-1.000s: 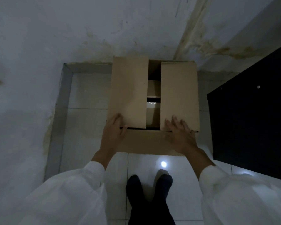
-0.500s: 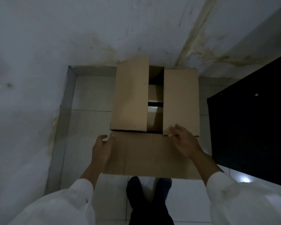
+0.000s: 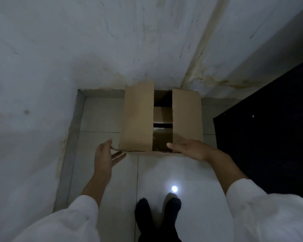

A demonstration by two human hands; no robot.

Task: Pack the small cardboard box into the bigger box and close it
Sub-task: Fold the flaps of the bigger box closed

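The bigger cardboard box [image 3: 138,119] stands on the tiled floor in a wall corner. Its left and right flaps are folded in, with a gap between them. Through the gap a paler cardboard surface [image 3: 162,113] shows inside, apparently the small box; most of it is hidden. The near flap [image 3: 140,151] stands raised and appears edge-on. My left hand [image 3: 104,157] pinches that flap's left corner between thumb and fingers. My right hand [image 3: 191,147] lies along the flap's right part, fingers pointing left over its edge.
A black cabinet [image 3: 269,137] stands close on the right of the box. White walls [image 3: 42,67] enclose the left and far sides. My feet in dark socks [image 3: 157,217] are on the glossy tiles, beside a bright light reflection [image 3: 174,188].
The near flap, which lay out flat toward me half a second ago, has swung upward and now stands edge-on. Both hands rose with it, and the view shifted down.
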